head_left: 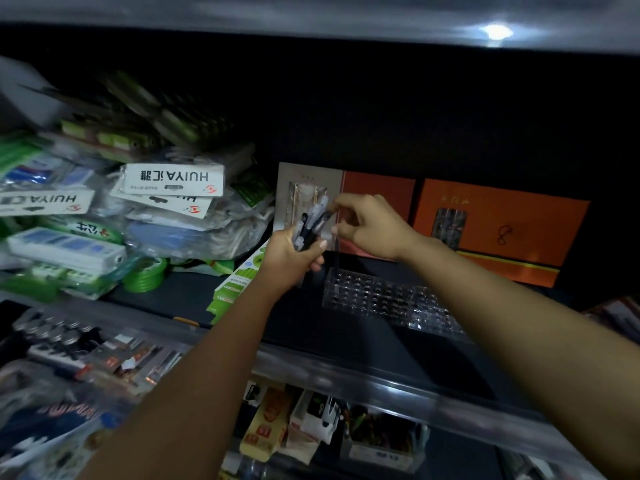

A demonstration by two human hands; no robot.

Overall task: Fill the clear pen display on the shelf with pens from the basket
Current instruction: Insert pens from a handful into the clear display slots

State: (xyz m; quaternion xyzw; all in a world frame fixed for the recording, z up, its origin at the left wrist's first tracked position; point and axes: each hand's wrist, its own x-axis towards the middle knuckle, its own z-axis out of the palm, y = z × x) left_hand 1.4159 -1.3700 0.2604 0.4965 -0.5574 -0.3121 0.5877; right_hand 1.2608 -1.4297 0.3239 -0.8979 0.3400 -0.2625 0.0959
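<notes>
Sitting on the dark shelf (346, 327), low and right of centre: clear pen display (384, 299), a transparent block with rows of round holes across its top, tilted a little, glinting, with no pen seen standing in it. Propped behind it against the back: two orange boxes (502, 233), one marked with a handwritten 8. Heaped to the left: packaged stationery (114, 202), some headers reading HUIYA.

Raised above the display's left end: left hand (291, 254), fingers curled tight round a bundle of pens (310, 225), black and pale barrels sticking up from the fist. Just beside it: right hand (370, 226), thumb and fingertips drawn together, pinching the top of one pen in the bundle. Both hands well clear of the display's holes.
</notes>
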